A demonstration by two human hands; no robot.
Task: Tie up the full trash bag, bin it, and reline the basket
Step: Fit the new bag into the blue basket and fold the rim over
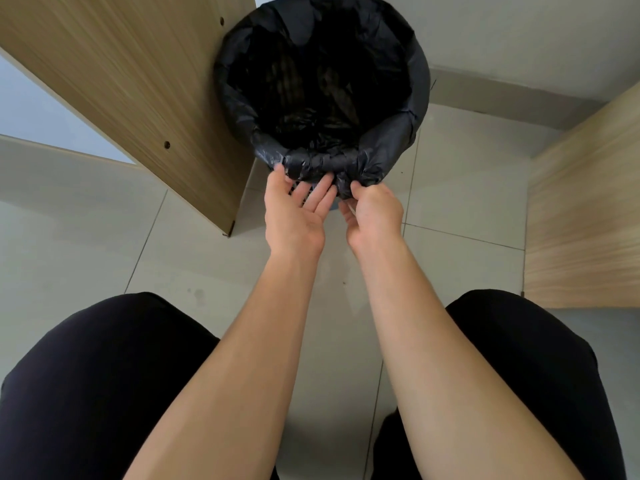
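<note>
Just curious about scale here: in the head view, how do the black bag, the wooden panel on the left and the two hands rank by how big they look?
1. Wooden panel, largest.
2. Black bag folded over the basket.
3. Left hand and right hand: look alike, so unranked.

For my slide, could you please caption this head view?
Both hands, left open and right pinching, work the crinkled black plastic liner rolled over the basket's rim.

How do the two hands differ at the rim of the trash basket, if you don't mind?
The left hand lies palm up with fingers straight, reaching under the rolled edge of the black bag; the right hand is curled, pinching a bunched bit of that bag. The left hand's palm shows; the right hand shows its back. Both meet at the near rim.
</note>
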